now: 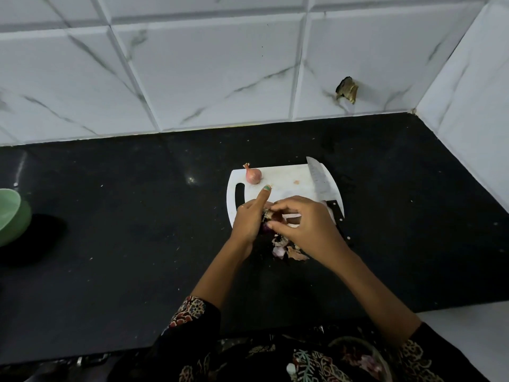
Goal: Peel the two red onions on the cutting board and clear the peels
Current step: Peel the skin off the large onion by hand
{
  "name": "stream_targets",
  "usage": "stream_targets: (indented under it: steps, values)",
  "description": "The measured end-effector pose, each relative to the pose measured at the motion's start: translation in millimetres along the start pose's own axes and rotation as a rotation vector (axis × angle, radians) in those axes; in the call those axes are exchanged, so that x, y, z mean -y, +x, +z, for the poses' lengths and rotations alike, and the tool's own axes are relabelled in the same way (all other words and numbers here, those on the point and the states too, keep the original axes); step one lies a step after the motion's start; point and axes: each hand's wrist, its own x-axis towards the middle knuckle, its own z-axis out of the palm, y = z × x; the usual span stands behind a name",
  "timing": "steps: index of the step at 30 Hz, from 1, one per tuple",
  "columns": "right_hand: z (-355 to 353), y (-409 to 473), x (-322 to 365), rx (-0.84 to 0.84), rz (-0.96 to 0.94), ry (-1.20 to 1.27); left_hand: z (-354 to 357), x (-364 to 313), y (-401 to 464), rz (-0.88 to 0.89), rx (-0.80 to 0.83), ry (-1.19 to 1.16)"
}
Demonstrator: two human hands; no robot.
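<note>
White marble-veined tiles [209, 70] back a black tabletop [124, 230], seen from the single head view. At the centre lies a white cutting board [286, 179], its handle slot at nine o'clock.

Both hands meet over the board's near edge. The left hand [249, 219] is clamped on a red onion [266, 226], mostly hidden between the palms, its index finger sticking out toward twelve o'clock. The right hand [305, 219] has its fingertips pinched together on that onion's dry skin. The second onion [253, 175], with its skin on, sits at the board's eleven o'clock corner, well apart from the hands. Loose peels [289, 250] lie on the tabletop at six o'clock of the board, just under the right wrist.

Risks, as I judge them: the knife [321, 183] lies along the board's three o'clock side with its dark handle just beside the right hand, so a wide outward pull could knock it. Thin skin may tear off in scraps rather than strips, scattering bits on the dark surface where they are hard to spot. The unpeeled onion is round and could roll off if the board is nudged.

Around: a green bowl [11, 213] at nine o'clock, far from the board, and a bowl [363, 359] near the body at five o'clock, contents unclear. A dark broken patch [347, 89] marks the wall at one o'clock. Nothing blocks the reach to the second onion.
</note>
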Motion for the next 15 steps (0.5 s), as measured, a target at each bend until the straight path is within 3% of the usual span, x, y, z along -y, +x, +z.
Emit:
stream_targets:
  steps: [8,11,15]
  values:
    - [8,1,-4,-0.175,0.029,0.036,-1,0,2,-0.010,0.041,-0.028]
    - [9,0,-6,-0.126,0.060,0.112,-2,1,3,-0.035,0.016,-0.040]
    - [19,-3,-8,-0.069,-0.010,0.042,-1,-2,1,-0.021,0.022,-0.063]
